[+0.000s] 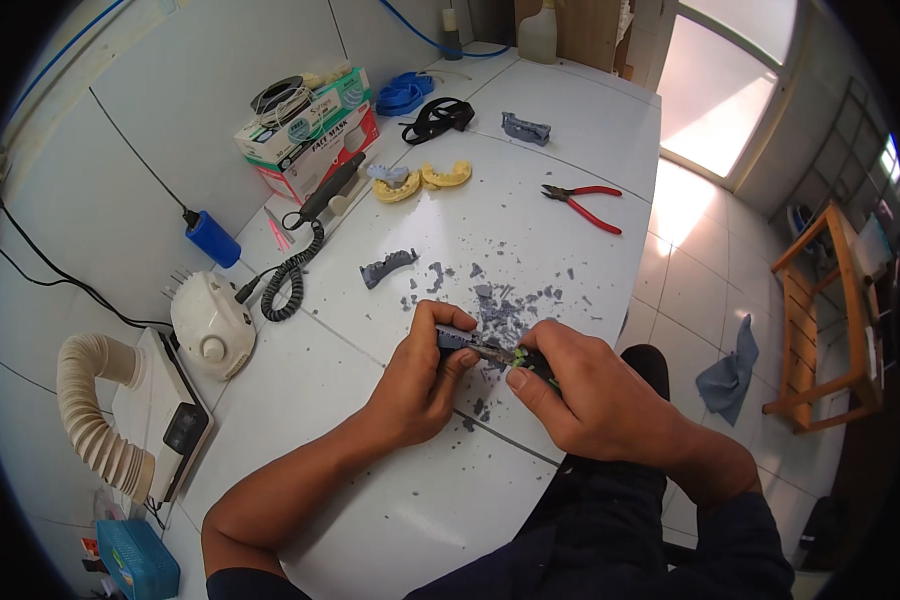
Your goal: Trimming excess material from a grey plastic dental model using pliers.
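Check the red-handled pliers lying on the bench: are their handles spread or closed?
Spread. The red-handled pliers lie flat on the white bench with the two handles splayed apart, untouched, well beyond both hands and the grey chips.

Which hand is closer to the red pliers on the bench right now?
Right. The right hand sits below the red pliers, nearly in line with them, gripping a small tool. The left hand is farther off, lower left of them, holding a grey piece.

- Our hands cover most of the small grey piece (pixel 457 338) and the tool (pixel 530 362), so we cannot tell their full shapes.
- The blue basket (pixel 135 560) is cut off by the picture's lower edge.
- The scattered grey chips (pixel 500 300) are too small to make out.
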